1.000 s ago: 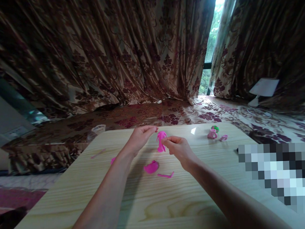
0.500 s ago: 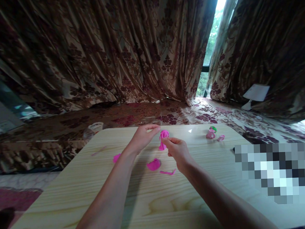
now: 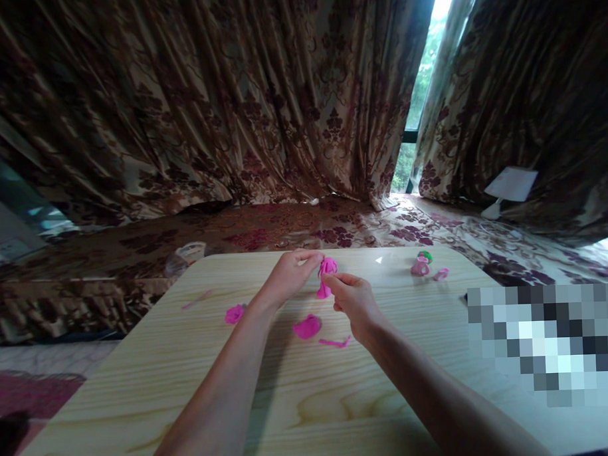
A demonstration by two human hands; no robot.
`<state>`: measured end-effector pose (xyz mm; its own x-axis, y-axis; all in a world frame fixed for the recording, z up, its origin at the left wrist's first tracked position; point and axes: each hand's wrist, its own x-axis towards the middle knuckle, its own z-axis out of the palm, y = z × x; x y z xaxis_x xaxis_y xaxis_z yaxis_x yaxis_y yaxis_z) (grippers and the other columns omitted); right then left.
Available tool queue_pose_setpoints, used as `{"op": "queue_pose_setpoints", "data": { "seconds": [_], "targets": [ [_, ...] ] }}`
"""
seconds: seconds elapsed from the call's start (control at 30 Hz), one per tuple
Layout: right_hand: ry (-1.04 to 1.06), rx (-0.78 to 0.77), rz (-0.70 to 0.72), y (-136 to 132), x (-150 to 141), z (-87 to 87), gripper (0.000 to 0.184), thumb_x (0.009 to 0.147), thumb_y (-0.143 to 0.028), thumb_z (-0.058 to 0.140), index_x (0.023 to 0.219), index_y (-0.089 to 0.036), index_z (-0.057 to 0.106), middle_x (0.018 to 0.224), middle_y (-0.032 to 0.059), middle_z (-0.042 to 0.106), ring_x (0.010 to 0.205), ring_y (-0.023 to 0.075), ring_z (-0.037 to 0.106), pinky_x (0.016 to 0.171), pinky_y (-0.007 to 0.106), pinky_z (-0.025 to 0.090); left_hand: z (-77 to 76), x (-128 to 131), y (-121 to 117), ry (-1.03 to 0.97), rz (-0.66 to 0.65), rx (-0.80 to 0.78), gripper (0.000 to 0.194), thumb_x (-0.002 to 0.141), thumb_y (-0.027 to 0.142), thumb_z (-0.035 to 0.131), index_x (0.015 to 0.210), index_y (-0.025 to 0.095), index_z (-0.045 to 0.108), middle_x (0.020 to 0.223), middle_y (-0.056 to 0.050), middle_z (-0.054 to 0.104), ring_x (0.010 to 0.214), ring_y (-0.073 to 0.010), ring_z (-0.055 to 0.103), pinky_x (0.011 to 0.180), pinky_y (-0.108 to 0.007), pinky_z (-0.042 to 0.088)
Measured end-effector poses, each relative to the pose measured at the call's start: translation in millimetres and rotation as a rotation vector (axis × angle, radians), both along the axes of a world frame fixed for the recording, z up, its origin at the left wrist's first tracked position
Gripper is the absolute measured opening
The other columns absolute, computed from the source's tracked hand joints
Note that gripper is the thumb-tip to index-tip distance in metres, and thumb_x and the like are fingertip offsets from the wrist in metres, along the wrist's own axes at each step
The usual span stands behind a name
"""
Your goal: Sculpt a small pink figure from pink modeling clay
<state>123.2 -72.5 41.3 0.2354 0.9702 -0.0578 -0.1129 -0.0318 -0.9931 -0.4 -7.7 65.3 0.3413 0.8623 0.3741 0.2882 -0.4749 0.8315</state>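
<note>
A bright pink clay figure (image 3: 327, 270) with strand-like folds stands upright near the table's far side. Thumb and fingers pinched, my left hand (image 3: 296, 271) has its tips at the figure's upper left. Lower down, my right hand (image 3: 355, 298) is closed in a pinch at the figure's front right, hiding part of it. Nearer to me lie a flat pink clay piece (image 3: 306, 327) and a thin bent pink clay strip (image 3: 334, 342). A crumpled pink clay lump (image 3: 234, 314) rests left of my left forearm.
A pink and green object (image 3: 421, 264) and a small pink piece (image 3: 440, 274) sit at the table's (image 3: 179, 365) far right. A thin pale stick (image 3: 195, 299) lies at left. Behind the edge are a clear container (image 3: 186, 259) and a white lamp (image 3: 512, 184).
My left hand has shifted slightly right, bringing its fingertips onto the pink clay figure's upper part. More of the crumpled pink lump shows. My right hand has barely moved.
</note>
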Motion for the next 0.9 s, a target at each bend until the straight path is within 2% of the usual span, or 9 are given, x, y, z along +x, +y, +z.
{"op": "queue_pose_setpoints", "data": {
  "seconds": [0.63, 0.9],
  "targets": [
    [0.012, -0.016, -0.005, 1.2, -1.0, -3.4, 0.027, 0.065, -0.042, 0.063, 0.067, -0.015, 0.062, 0.044, -0.0086, 0.032, 0.038, 0.004, 0.027, 0.038, 0.018, 0.027, 0.1, 1.3, -0.6, 0.009, -0.02, -0.012, 0.032, 0.08, 0.039, 0.048, 0.092, 0.018, 0.07, 0.096, -0.005, 0.07, 0.095, -0.0196, 0.06, 0.089, -0.031, 0.042],
    [0.002, -0.041, -0.021, 3.4, -2.3, -4.4, 0.028, 0.064, -0.044, 0.063, 0.068, -0.016, 0.063, 0.044, -0.0081, 0.035, 0.039, 0.0044, 0.029, 0.038, 0.018, 0.029, -1.0, 1.3, -0.3, 0.003, -0.01, -0.027, 0.029, 0.076, 0.036, 0.053, 0.092, 0.018, 0.07, 0.098, -0.005, 0.07, 0.096, -0.0197, 0.06, 0.091, -0.032, 0.041]
  ]
}}
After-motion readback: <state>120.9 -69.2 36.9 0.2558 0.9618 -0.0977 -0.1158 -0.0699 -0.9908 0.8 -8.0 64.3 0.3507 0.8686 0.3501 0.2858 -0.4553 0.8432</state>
